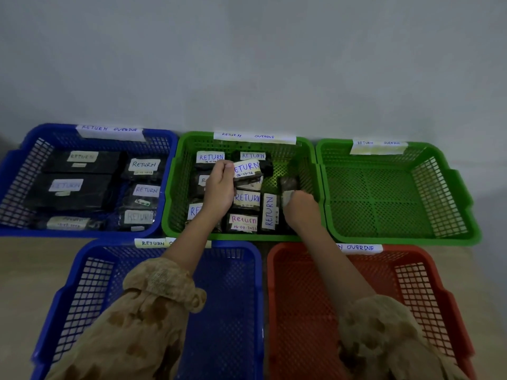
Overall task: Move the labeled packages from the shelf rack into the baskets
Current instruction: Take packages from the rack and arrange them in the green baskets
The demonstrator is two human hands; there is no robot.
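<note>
Our hands were apart, both inside the mid green basket (pixel 171 193). L hand (pixel 219 189) pinched a RETURN pkg (pixel 248 171), held above the other pkgs (pixel 247 198) there. R hand (pixel 300 208) curled at a dark pkg (pixel 288 185) by the basket's right wall; grip unclear. We saw more pkgs (pixel 79 163) in the far-left blue basket (pixel 16 174).
</note>
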